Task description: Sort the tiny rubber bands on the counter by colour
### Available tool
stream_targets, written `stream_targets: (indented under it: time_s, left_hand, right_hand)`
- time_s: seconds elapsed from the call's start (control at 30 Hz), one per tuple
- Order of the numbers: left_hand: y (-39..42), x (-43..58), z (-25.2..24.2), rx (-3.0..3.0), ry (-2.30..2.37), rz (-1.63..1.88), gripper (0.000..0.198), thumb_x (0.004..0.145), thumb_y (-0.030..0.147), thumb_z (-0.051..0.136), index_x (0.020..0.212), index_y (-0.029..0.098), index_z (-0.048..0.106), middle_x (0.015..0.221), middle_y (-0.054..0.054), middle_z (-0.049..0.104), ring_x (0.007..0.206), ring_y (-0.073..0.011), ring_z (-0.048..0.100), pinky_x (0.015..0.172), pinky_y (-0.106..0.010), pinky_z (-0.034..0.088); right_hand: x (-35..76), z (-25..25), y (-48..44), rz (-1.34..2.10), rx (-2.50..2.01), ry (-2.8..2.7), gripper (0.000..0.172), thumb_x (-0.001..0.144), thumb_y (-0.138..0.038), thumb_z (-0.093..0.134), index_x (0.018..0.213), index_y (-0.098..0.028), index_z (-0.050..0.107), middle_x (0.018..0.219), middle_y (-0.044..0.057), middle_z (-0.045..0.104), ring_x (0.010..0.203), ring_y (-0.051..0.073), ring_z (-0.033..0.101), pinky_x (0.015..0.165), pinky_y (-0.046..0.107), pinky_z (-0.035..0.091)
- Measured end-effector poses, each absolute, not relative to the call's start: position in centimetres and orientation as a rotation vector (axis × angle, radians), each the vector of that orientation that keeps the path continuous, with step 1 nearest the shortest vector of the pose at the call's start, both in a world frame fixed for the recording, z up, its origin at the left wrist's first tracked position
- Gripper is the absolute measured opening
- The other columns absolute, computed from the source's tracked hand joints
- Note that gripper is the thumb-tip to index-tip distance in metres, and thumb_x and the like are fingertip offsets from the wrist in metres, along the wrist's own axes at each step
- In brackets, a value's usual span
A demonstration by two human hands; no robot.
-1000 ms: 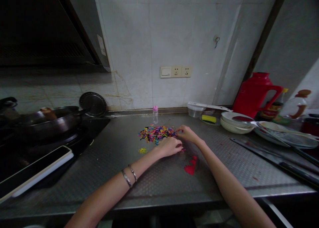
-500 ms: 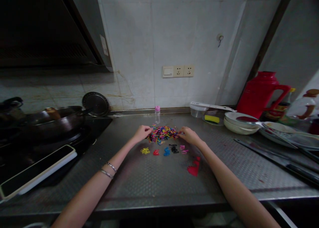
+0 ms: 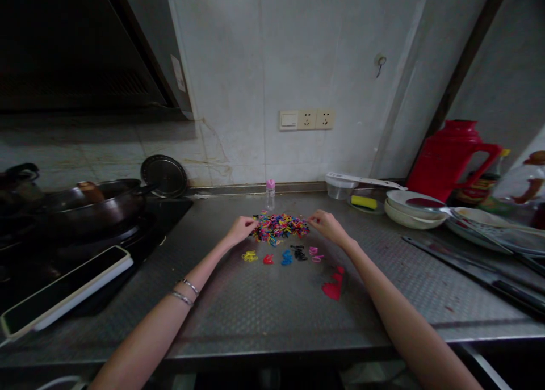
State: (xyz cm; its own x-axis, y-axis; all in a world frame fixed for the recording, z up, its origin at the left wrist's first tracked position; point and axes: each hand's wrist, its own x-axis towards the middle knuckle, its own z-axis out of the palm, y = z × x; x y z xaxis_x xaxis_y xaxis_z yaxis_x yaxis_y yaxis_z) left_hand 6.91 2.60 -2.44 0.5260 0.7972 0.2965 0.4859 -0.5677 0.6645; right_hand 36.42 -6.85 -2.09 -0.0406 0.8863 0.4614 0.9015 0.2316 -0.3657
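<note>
A heap of small multicoloured rubber bands lies on the metal counter. At its left edge is my left hand, thumb and fingers pinched together; anything between them is too small to make out. My right hand is at the heap's right edge, its fingertips also pinched, their contents unclear. In front of the heap lie small groups sorted by colour: yellow bands, red bands, blue bands, black bands and pink bands.
Behind the heap stands a small clear bottle with a pink cap. Red cut-out pieces lie nearer me. Stacked bowls, a red thermos and a yellow sponge are right; a phone and a wok are left.
My right hand has drawn slightly up and away from the heap's right edge. My left hand stays at the left edge, still pinched. The view has shifted slightly.
</note>
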Motion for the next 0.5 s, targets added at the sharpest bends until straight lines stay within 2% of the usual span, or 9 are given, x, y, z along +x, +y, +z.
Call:
stream_targets:
  time_s: [0.5]
  left_hand:
    - [2.2, 7.3, -2.7, 2.301, 1.009, 0.876, 0.037, 0.075, 0.038, 0.045, 0.063, 0.01, 0.065, 0.052, 0.001, 0.052, 0.053, -0.0105, 0.042, 0.052, -0.021, 0.03]
  right_hand:
    - [34.7, -2.8, -6.3, 0.026, -1.447, -1.837, 0.024, 0.078, -0.031, 0.05, 0.076, -0.015, 0.068, 0.078, 0.007, 0.064, 0.07, 0.015, 0.055, 0.066, 0.024, 0.041]
